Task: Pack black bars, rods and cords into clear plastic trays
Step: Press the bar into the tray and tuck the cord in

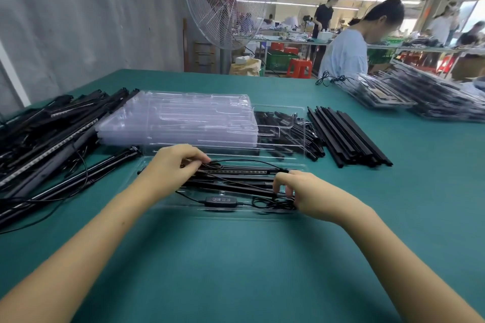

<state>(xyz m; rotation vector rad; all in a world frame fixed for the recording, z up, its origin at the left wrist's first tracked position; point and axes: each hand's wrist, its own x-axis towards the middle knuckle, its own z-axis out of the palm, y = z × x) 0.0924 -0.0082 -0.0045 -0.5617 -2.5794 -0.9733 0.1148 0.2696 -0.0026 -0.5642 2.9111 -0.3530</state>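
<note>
Clear tray (183, 208) lies on green tabletop (236, 270), near edge, between both hands. Inside it: black bars (231, 185) lengthwise, cord (214, 165) looped over them, inline controller (221, 200) along the near side. Left hand (175, 162) pinches the cord loop at the tray's left end. Right hand (304, 193) has fingers curled round the bars' right end. Stack of empty trays (178, 118) just behind. Loose rods (349, 136) lie to the right.
</note>
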